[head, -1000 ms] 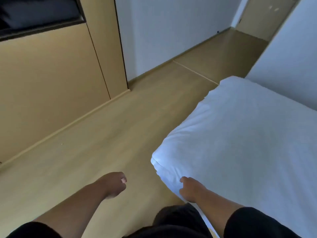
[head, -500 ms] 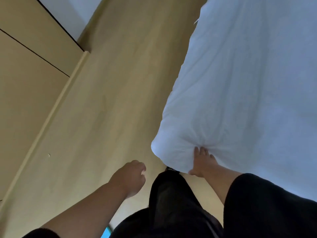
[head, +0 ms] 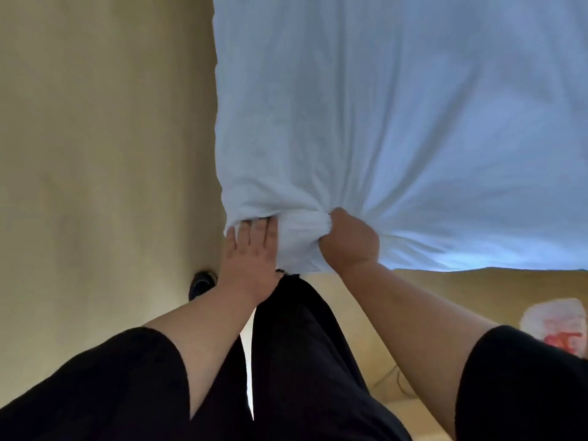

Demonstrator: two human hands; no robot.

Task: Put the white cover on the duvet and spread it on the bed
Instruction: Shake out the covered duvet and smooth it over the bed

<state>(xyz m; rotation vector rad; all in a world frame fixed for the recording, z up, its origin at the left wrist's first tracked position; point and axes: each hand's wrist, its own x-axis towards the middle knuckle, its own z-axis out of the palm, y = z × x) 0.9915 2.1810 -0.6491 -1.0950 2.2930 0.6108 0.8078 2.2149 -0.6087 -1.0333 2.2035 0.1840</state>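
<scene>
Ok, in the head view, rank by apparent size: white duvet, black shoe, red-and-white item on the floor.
Largest to smallest:
1. white duvet
2. red-and-white item, cut by the frame edge
3. black shoe, partly hidden, so its rank is unsure

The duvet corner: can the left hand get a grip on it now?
Probably yes. The left hand already lies flat against the duvet corner, beside the right hand gripping it, and nothing lies between.

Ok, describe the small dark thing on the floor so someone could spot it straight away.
Start at the big white duvet and go to its near left corner, where the left hand presses. Just below and left of that wrist, a small dark rounded shoe tip lies on the tan wooden floor, the only dark spot there.
</scene>
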